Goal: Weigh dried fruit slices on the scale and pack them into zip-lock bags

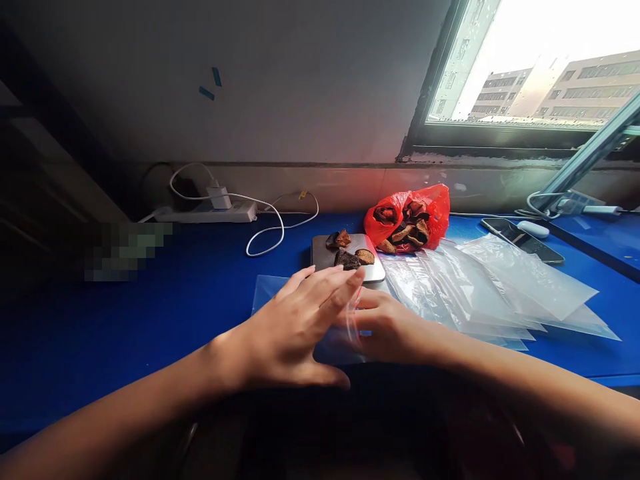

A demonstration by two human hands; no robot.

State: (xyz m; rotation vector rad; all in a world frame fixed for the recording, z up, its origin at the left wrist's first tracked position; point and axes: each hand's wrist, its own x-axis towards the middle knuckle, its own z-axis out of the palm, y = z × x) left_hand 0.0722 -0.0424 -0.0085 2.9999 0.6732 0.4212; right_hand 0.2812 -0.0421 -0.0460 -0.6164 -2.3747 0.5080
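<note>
My left hand (290,327) is stretched over a clear zip bag (267,290), its fingers extended and the thumb apart. On the bag's right end, at the red-lined opening, my right hand (387,327) has its fingers closed; part of the grip is hidden behind the left hand. Just beyond the hands is a small flat scale (373,270) with a metal top. Several dark brown dried chunks, perhaps dried mushroom or fruit slices (347,259), lie on it. An open red plastic bag (437,213) full of similar pieces stands at the scale's far right corner.
Several clear zip bags (530,273) lie fanned out at the right. Beyond them are a phone (523,240) and a white case (533,229). A white power strip (200,214) with a charger and cable (283,230) runs along the wall. The tabletop (210,300) is blue.
</note>
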